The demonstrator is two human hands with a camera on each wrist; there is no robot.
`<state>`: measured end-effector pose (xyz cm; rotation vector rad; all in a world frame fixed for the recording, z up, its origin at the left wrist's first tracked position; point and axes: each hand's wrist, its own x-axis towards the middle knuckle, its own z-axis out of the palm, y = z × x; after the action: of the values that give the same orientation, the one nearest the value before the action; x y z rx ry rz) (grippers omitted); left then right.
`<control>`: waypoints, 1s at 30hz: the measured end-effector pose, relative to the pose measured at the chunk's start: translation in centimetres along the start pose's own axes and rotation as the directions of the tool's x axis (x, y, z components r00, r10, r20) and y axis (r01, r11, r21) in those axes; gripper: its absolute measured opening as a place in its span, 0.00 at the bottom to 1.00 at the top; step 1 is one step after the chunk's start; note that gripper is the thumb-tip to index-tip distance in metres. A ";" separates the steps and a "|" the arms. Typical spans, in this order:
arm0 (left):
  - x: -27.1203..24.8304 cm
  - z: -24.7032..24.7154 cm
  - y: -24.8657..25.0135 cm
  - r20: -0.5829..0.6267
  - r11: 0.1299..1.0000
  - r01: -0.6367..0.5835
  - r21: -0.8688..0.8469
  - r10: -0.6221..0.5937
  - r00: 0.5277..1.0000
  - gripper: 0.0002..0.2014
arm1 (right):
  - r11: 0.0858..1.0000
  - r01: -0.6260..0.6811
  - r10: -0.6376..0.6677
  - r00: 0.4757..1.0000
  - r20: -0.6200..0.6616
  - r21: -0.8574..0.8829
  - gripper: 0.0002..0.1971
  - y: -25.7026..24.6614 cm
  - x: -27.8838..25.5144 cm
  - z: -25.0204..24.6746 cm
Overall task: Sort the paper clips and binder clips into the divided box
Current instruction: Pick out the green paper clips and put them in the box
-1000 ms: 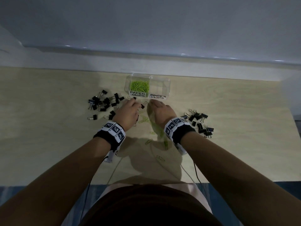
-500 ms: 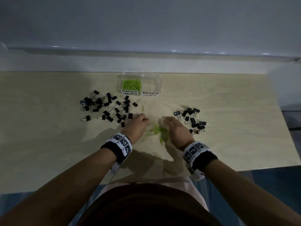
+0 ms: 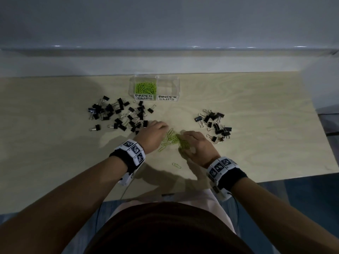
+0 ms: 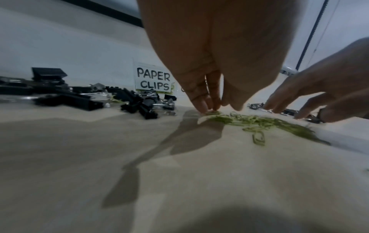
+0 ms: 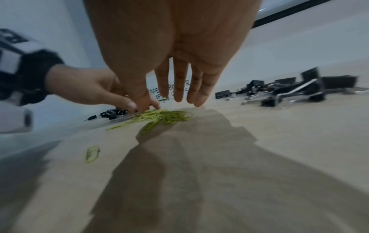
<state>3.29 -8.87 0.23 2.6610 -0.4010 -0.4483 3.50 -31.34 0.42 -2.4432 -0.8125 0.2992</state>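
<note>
A clear divided box [image 3: 178, 83] stands at the table's far middle, its "PAPER CLIPS" side [image 4: 152, 80] holding green paper clips [image 3: 145, 88] and its "BINDER CLIPS" side [image 3: 167, 98] bare. Loose green paper clips [image 3: 174, 138] lie in a small heap between my hands. My left hand [image 3: 162, 127] touches the heap's left edge with straight, downward fingertips [image 4: 203, 107]. My right hand [image 3: 183, 133] hovers over the heap's right side with straight fingers [image 5: 179, 88], its thumb on the clips. Neither hand holds anything.
Black binder clips lie in two piles, a large one at the left [image 3: 119, 116] and a smaller one at the right [image 3: 215, 125]. One stray paper clip [image 3: 176, 165] lies nearer me. The table's front edge [image 3: 183, 187] runs just behind my wrists.
Both hands drew back from in front of the box toward me. They now close in on the loose paper clips from either side, and the heap looks more bunched.
</note>
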 end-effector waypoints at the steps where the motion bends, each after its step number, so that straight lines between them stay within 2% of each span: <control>1: -0.8 0.1 -0.2 0.002 1.000 -0.021 -0.022 0.021 1.000 0.26 | 0.999 -0.046 0.046 0.999 0.025 -0.023 0.29 0.2 -0.4 -0.4; 2: -1.6 0.2 -0.4 0.018 0.999 -0.020 -0.029 0.021 1.000 0.30 | 0.993 -0.102 0.106 0.991 0.078 -0.052 0.37 0.4 -0.7 -0.8; 4: -2.5 0.2 -0.6 0.062 1.000 0.026 -0.015 -0.025 0.998 0.43 | 0.965 -0.225 0.249 0.945 0.213 -0.134 0.51 -0.1 -1.3 -1.4; 6: -2.4 0.4 -0.4 0.081 0.997 0.073 0.010 -0.074 0.994 0.52 | 0.942 -0.254 0.310 0.909 0.280 -0.218 0.58 -1.2 -1.4 -1.4; 9: -1.4 0.6 0.4 0.077 0.995 0.090 0.043 -0.093 0.993 0.58 | 0.931 -0.243 0.315 0.910 0.267 -0.271 0.61 -2.1 -0.5 -0.1; 12: -0.9 0.9 1.2 0.084 0.996 0.083 0.024 -0.085 0.993 0.58 | 0.931 -0.321 0.357 0.900 0.250 -0.176 0.53 -2.0 1.9 0.6; 14: -0.7 1.0 1.5 0.069 0.997 0.081 -0.006 -0.080 0.994 0.53 | 0.937 -0.341 0.348 0.909 0.228 -0.074 0.42 -1.6 3.2 0.5; 18: 0.2 1.0 1.6 -0.009 0.977 0.128 -0.171 -0.131 0.991 0.34 | 0.961 -0.275 0.268 0.953 0.141 0.029 0.24 -1.5 4.5 0.7; 20: 0.8 0.8 1.8 -0.018 0.967 0.148 -0.209 -0.155 0.988 0.25 | 0.973 -0.231 0.226 0.963 0.146 0.016 0.21 -1.8 5.0 0.8; 23: 1.6 0.1 2.3 -0.013 0.974 0.151 -0.168 -0.155 0.988 0.13 | 0.982 -0.189 0.183 0.974 0.133 0.026 0.18 -2.0 5.5 0.6; 27: 2.1 -0.5 1.9 0.021 0.985 0.129 -0.116 -0.127 0.992 0.08 | 0.987 -0.161 0.158 0.984 0.086 0.027 0.12 -1.3 5.9 0.1; 30: 1.9 -1.0 1.1 -0.025 0.971 0.144 -0.190 -0.151 0.988 0.09 | 0.971 -0.231 0.227 0.971 0.069 0.059 0.06 -0.5 6.6 -0.7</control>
<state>5.12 -10.16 1.13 2.5198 -0.1409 -0.4540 8.70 -27.30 1.06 -2.4773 -0.5351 0.4819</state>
